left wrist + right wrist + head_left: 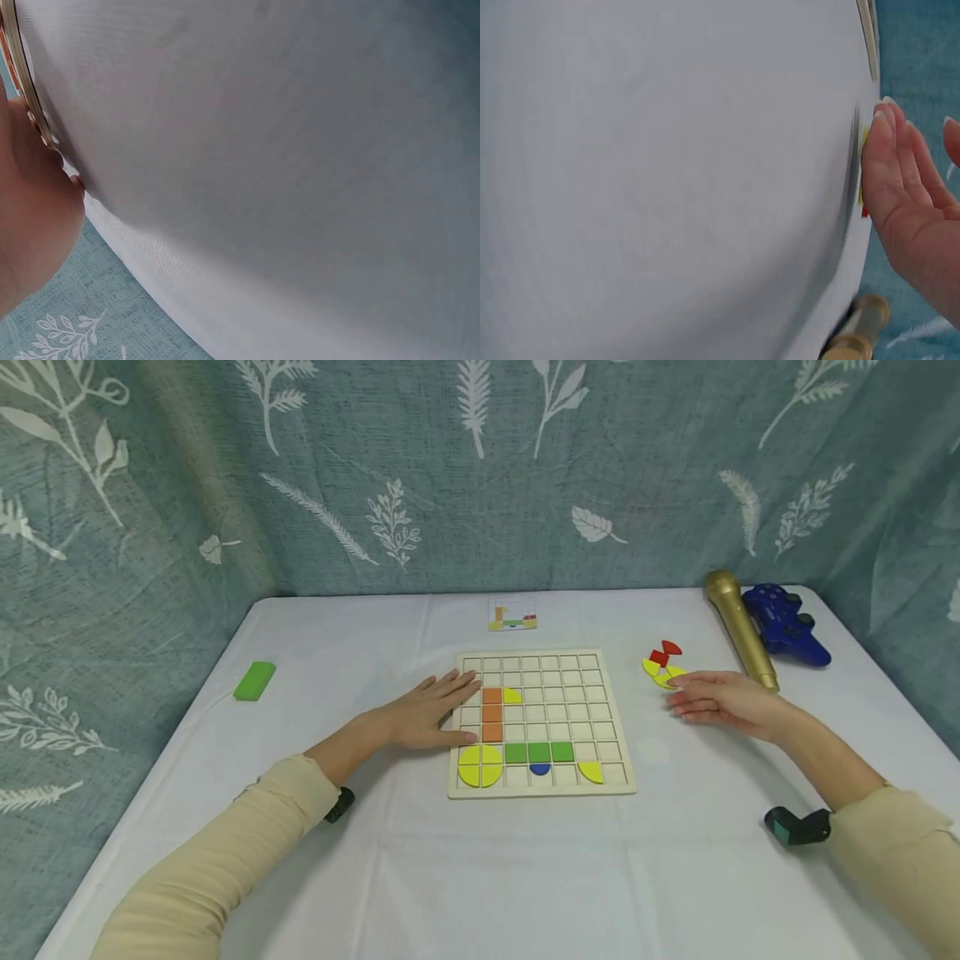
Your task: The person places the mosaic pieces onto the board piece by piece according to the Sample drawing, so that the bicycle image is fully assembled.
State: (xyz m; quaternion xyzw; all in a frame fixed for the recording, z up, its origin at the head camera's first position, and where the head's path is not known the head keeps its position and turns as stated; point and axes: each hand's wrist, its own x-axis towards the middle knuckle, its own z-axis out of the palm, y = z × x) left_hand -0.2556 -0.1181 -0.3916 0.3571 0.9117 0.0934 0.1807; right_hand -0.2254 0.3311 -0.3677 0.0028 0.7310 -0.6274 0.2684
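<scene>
My left hand [427, 714] rests on the left edge of a square wooden grid board [551, 679], fingers spread and thumb apart. On the board lie a column of orange squares [492, 712], a row of green squares [538, 752], a blue half-circle [539, 769] and a yellow circle [480, 766] made of quarter pieces. Single yellow quarters [512, 696] lie higher up and at the lower right. To the right of the board, my right hand [731, 703] hovers with relaxed fingers at loose yellow pieces [650, 667], partly covering them. A red square [659, 657] and a red quarter [672, 647] lie beside these.
Behind the board lies a small pattern card [512, 615]. A green block [255, 681] sits at the far left. At the back right are a gold microphone [742, 631] and a blue game controller [784, 622]. A patterned curtain [525, 485] encloses the white table.
</scene>
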